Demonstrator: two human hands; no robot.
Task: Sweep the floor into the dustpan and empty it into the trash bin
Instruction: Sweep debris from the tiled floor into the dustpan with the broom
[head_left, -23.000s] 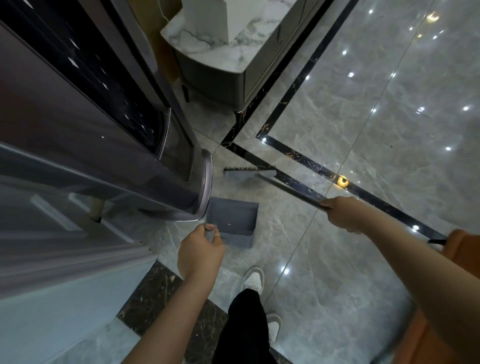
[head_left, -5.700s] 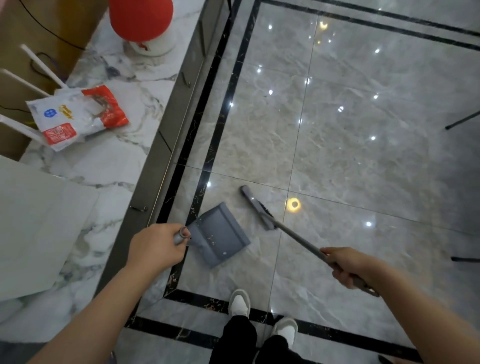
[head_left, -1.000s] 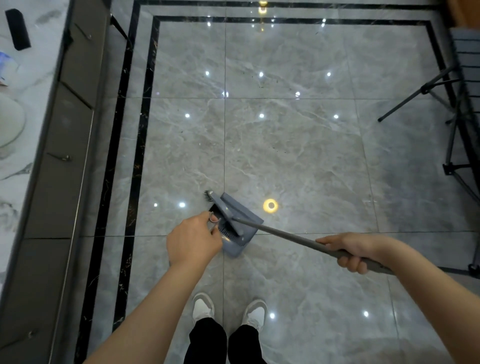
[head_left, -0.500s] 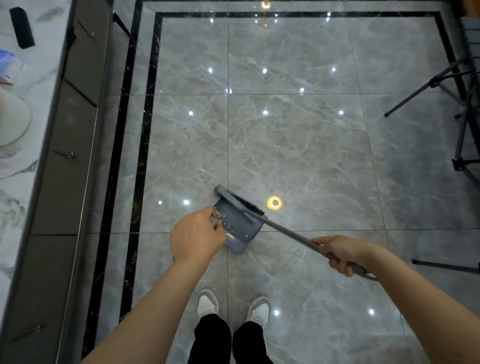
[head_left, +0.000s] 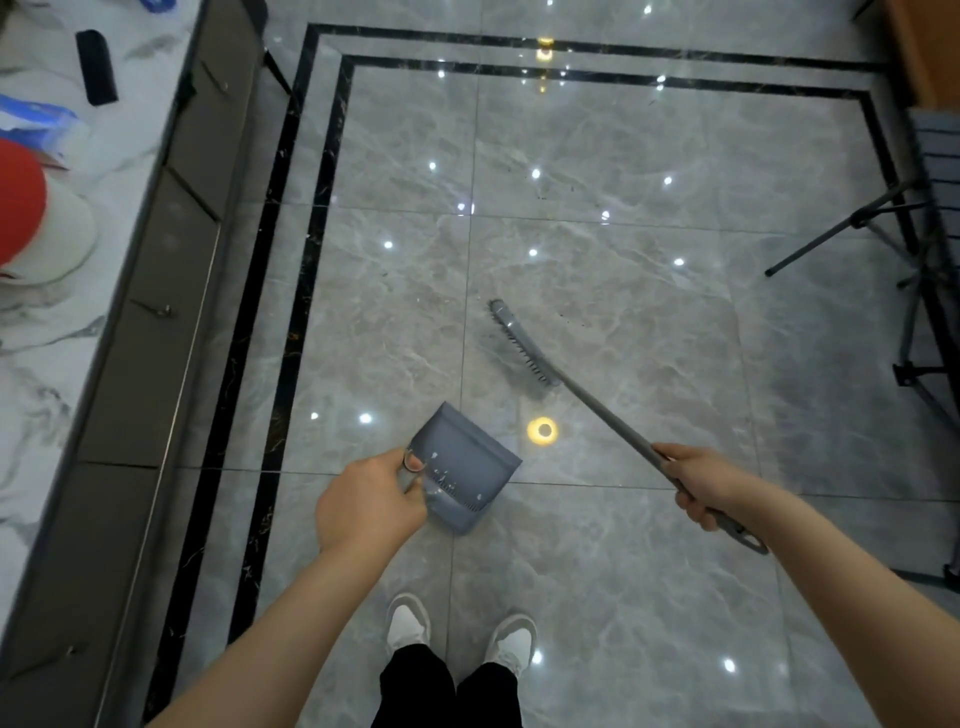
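My left hand (head_left: 371, 501) grips the handle of a grey-blue dustpan (head_left: 465, 465), which sits low over the grey marble floor in front of my feet with a few pale specks inside. My right hand (head_left: 698, 483) is closed around the long grey handle of a broom (head_left: 524, 345). The broom head rests on the floor beyond the dustpan and to its right, apart from it. Small dark crumbs (head_left: 566, 317) lie scattered on the tiles past the broom head. No trash bin is in view.
A long marble-topped cabinet (head_left: 156, 322) runs along the left, with a red-and-white object (head_left: 31, 218) on top. Black tripod legs (head_left: 841, 234) stand at the right edge. Black inlay strips (head_left: 291, 291) frame the floor.
The broom head has swung out of the dustpan, away from me and to the right, onto the open floor. The dustpan stays in my left hand.
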